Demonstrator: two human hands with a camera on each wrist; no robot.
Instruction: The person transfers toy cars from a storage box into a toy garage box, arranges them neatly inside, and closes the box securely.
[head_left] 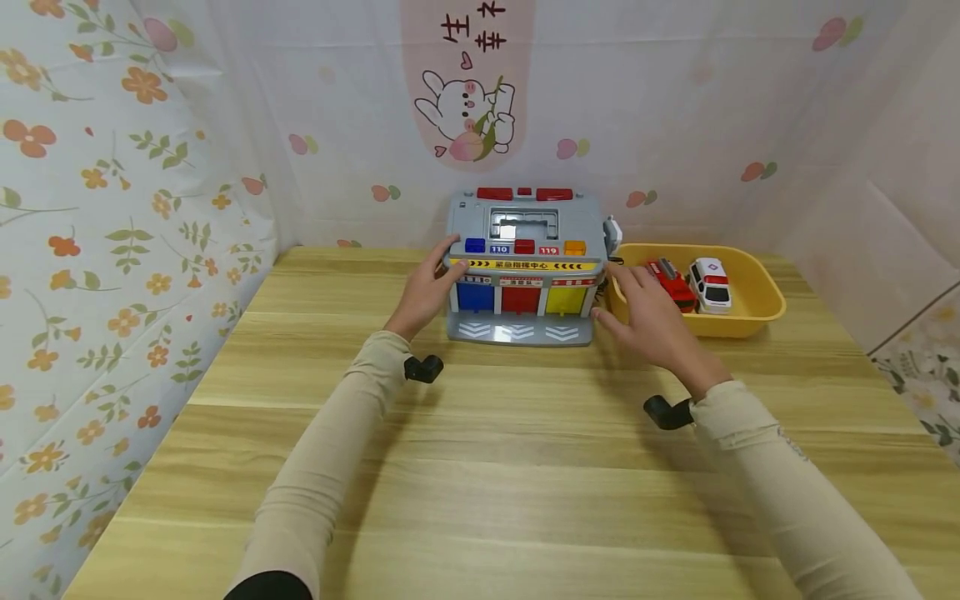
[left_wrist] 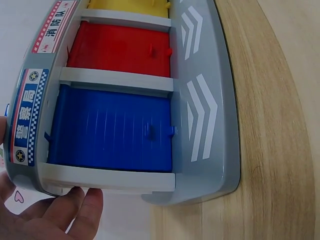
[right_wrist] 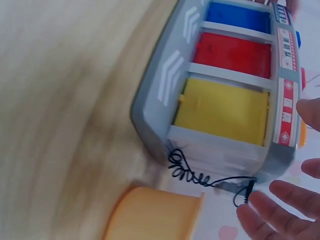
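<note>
A grey toy emergency station [head_left: 525, 265] stands at the back of the table, with a blue door [left_wrist: 112, 130], a red door [left_wrist: 120, 50] and a yellow door [right_wrist: 222, 107] along its front, all closed. My left hand [head_left: 423, 293] grips its left end, thumb on the front of the roof edge and fingers curled under the overhang. At the right end, my right hand [head_left: 651, 321] is held with fingers spread, close beside the roof corner. In the right wrist view, its fingertips are near a black coiled cord [right_wrist: 185, 172] hanging off the station's side.
A yellow bin [head_left: 765, 312] sits just right of the station, partly behind my right hand. It holds a red toy vehicle [head_left: 675, 287] and a white toy ambulance [head_left: 711, 285]. A patterned cloth backdrop [head_left: 337, 100] hangs behind the wooden table [head_left: 480, 467].
</note>
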